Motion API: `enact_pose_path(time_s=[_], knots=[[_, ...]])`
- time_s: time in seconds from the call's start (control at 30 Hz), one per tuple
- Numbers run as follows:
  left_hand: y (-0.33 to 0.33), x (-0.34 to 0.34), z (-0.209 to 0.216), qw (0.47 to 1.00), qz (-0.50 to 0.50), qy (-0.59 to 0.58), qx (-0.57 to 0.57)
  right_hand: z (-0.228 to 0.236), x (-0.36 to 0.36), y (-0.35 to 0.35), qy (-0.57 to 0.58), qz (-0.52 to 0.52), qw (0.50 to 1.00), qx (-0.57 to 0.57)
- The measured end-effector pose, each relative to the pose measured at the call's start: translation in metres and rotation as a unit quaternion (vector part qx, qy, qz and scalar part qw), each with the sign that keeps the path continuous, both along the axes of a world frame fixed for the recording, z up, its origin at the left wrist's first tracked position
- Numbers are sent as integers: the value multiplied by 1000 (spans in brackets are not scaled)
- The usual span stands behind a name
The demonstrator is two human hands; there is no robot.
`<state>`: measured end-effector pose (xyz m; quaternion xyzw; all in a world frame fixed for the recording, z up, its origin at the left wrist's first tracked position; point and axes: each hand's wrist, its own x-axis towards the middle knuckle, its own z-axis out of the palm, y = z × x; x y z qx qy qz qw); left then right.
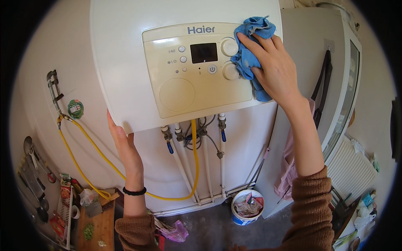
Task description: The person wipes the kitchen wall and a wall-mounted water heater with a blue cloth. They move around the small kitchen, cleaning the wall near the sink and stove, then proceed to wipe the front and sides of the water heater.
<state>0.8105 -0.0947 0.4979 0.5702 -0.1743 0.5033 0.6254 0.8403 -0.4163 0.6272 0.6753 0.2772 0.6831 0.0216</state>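
Note:
A white wall-mounted boiler fills the upper middle of the view. On its front is a cream control panel with a small dark screen, two round knobs and several buttons. My right hand presses a crumpled blue cloth onto the panel's right side, beside the knobs. Part of the cloth hangs below the fingers toward the boiler's lower edge. My left hand rests against the boiler's lower left corner, its fingers stretched up along the side and partly hidden.
Below the boiler run white pipes with valves and a yellow hose. A white bucket stands on the floor. At right is a tall grey cabinet with a pink apron. Lower left, a wooden board holds chopped greens.

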Motion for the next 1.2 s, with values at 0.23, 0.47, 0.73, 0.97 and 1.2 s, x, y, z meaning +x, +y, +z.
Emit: enact_pose_path(time_s=[0.23,0.47,0.73,0.97,1.2], knots=[[3,-5,-2,1000,-3,20,-7,-47,-9,-12,79,-3,996,-36],[2,-10,3,999,-8,15,30,4,5,-10,28,85,995,33],[9,-4,-2,998,10,32,58,52,-1,11,25,157,987,39],[-2,-18,6,999,-17,27,35,76,-17,34,94,167,982,-6],[-5,-14,5,999,-12,31,30,83,-26,85,-6,135,989,-53]])
